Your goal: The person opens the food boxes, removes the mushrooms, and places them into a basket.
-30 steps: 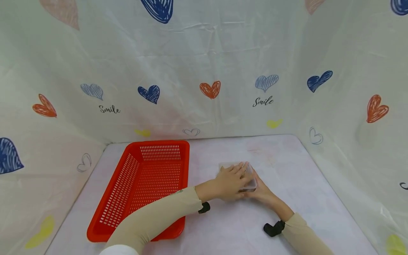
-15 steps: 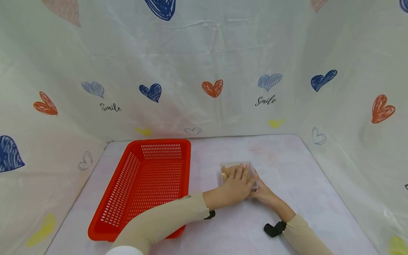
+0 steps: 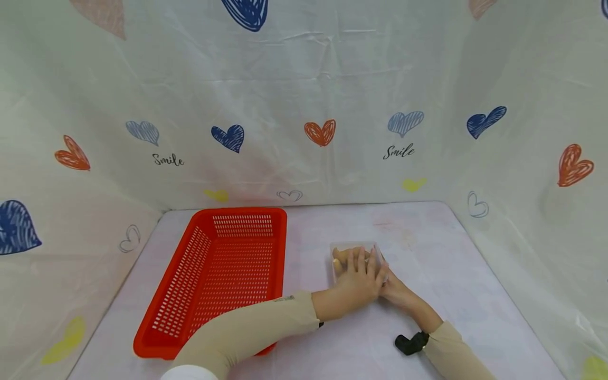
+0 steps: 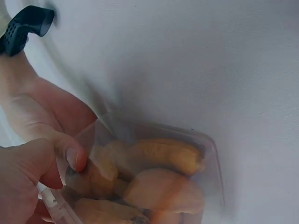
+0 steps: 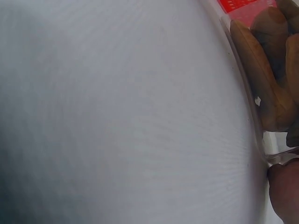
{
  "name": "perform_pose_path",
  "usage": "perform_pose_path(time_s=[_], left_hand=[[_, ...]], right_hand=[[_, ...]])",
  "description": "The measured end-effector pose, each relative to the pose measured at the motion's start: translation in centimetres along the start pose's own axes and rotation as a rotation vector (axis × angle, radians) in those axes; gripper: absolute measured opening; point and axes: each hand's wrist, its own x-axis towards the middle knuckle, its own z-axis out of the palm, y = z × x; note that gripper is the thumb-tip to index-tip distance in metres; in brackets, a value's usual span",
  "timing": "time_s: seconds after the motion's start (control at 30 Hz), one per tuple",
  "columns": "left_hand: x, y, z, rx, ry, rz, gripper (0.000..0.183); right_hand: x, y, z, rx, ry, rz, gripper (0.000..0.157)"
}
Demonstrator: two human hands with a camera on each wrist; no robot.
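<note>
A clear plastic box (image 3: pixel 355 245) stands on the table, holding several tan-brown elongated pieces (image 4: pixel 163 154) whose kind is unclear. Across its top, my left hand (image 3: pixel 357 286) lies with fingers straight and spread, covering much of the box in the head view. My right hand (image 3: pixel 398 291) grips the box's right side near its front corner, partly hidden behind the left hand. In the left wrist view the right thumb (image 4: pixel 74 156) bends over the box edge. The right wrist view catches the box's side wall (image 5: pixel 245 77) and a fingertip (image 5: pixel 286 191) at its corner.
A red perforated basket (image 3: pixel 209 311) sits to the left of the box, under the left forearm. The white table (image 3: pixel 427 248) ends at a heart-printed curtain (image 3: pixel 266 169) behind and at both sides. Each wrist wears a black camera mount (image 3: pixel 411 343).
My left hand has slid right and toward me over the box top, so more of the pieces at its left show. The right hand keeps its grip. The head view has shifted slightly.
</note>
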Motion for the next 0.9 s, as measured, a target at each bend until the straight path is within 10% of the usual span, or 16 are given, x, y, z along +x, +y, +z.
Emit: perform_pose_path(time_s=[0.1, 0.33, 0.9], left_hand=[[-0.1, 0.2, 0.3, 0.053, 0.110, -0.016, 0.045], [-0.1, 1.2, -0.2, 0.046, -0.020, -0.042, 0.046], [0.2, 0.6, -1.6, 0.068, 0.021, -0.044, 0.044]], right_hand=[[0.1, 0.1, 0.0, -0.014, 0.011, 0.010, 0.092], [-0.5, -0.1, 0.0, -0.006, 0.073, 0.107, 0.086], [-0.7, -0.5, -0.4, -0.046, 0.083, 0.124, 0.085]])
